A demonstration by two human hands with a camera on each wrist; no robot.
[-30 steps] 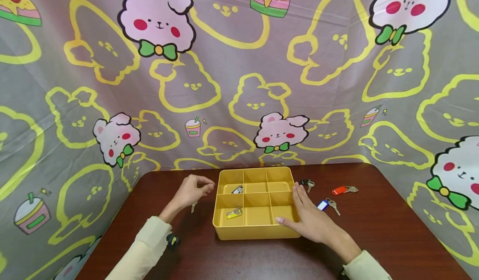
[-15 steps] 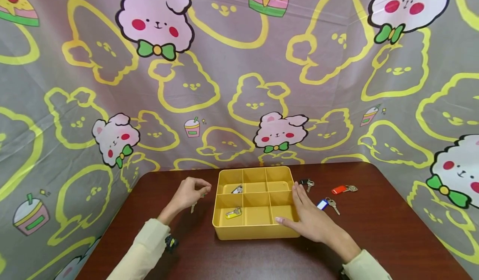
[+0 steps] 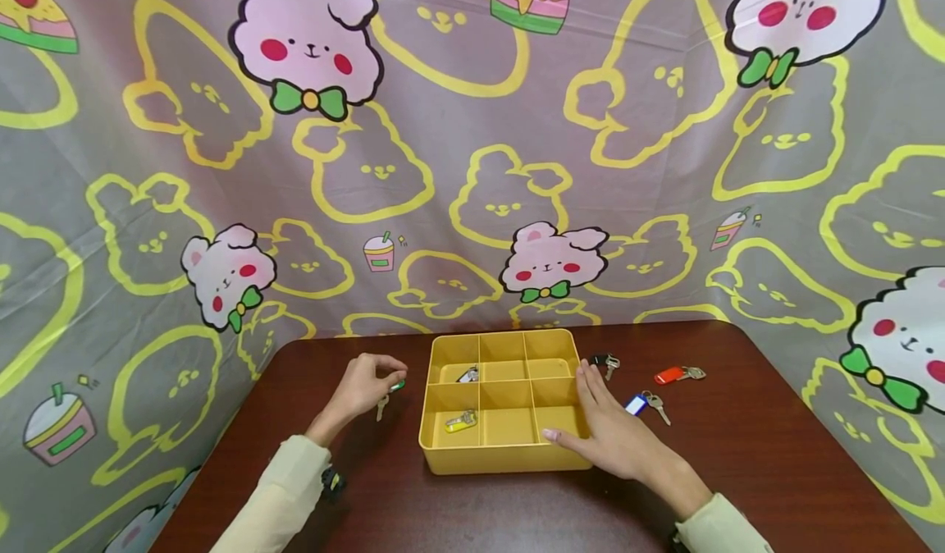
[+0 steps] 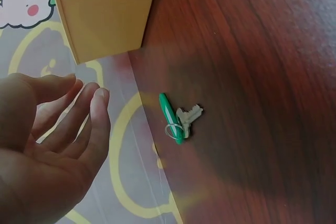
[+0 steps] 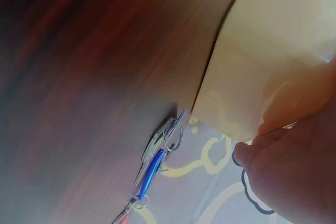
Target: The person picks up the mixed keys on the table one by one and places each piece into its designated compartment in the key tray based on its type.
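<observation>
A yellow box (image 3: 509, 459) with several compartments stands on the table. Just left of it my left hand (image 3: 362, 389) hovers with bent, loose fingers and nothing between them. Below that hand, a key (image 4: 190, 115) on a green tag (image 4: 169, 115) lies on the wood, apart from the fingers in the left wrist view. My right hand (image 3: 620, 438) rests against the box's right wall, fingers extended along it and the thumb over the front rim. Inside the box, a yellow-tagged key (image 3: 461, 421) lies front left, and a white-tagged key (image 3: 468, 374) lies back left.
Right of the box lie a key with a black tag (image 3: 601, 360), a key with a red tag (image 3: 669, 375) and a key with a blue tag (image 3: 636, 404). A patterned cloth (image 3: 443, 208) hangs behind the table (image 3: 472, 520).
My left hand has drifted slightly left and down, away from the box, so the green tag now shows past its fingertips. The right hand and box have stayed put.
</observation>
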